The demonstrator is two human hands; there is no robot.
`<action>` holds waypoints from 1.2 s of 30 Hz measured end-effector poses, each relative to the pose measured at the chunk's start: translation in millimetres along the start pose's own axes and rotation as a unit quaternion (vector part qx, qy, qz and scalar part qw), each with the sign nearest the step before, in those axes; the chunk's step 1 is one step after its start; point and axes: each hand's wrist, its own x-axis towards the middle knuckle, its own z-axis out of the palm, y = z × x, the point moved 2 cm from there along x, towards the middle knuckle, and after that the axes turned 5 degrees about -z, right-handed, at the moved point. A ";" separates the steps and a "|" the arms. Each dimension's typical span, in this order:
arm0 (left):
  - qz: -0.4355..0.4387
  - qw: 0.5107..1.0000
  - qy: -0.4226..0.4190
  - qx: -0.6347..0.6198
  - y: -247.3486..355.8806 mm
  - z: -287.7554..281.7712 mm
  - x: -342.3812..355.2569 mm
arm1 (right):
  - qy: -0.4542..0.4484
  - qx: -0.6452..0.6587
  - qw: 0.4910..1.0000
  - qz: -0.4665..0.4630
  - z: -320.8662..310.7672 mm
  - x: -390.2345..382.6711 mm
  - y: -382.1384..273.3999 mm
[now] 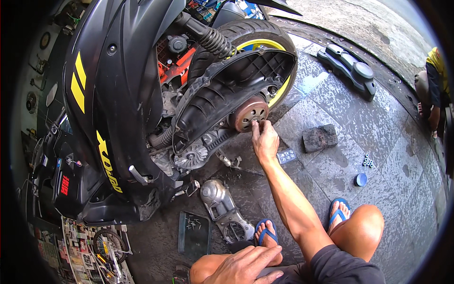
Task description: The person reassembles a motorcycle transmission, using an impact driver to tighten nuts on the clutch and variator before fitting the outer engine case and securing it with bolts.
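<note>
My right hand [266, 141] reaches up to a rusty brown clutch bell [246, 115] at the rear of a black scooter [120, 61]. Its fingers are pinched together at the bell's centre; whatever they hold there is too small to make out. Down at the lower edge, my left hand [246, 266] rests over my leg with its fingers stretched out, holding nothing. Around the bell runs the open black transmission housing [208, 109]. Toward the housing's front end sits a finned metal pulley [191, 156].
A metal cover [224, 210] and a dark tray [195, 246] with small screws lie before my feet. To the right are a dark block [320, 138], several small rollers [368, 161], a blue cap [361, 179] and a black plastic cover [349, 68]. Another person [432, 85] crouches far right.
</note>
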 end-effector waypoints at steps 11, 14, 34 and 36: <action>0.031 0.999 0.016 0.002 2.1 -3.9 1.3 | -0.113 -0.171 0.977 -0.056 -5.5 -30.6 15.4; 0.033 0.999 0.011 0.004 3.4 -5.3 2.1 | -0.098 -0.137 0.986 0.000 -6.1 -31.9 21.5; 0.053 0.998 0.022 0.022 -2.1 -13.6 -3.5 | -0.062 -0.134 0.984 -0.099 -4.3 -17.8 3.9; 0.057 0.997 0.032 0.025 -2.0 -14.8 -4.9 | -0.138 -0.183 0.973 -0.034 -1.2 -14.9 6.0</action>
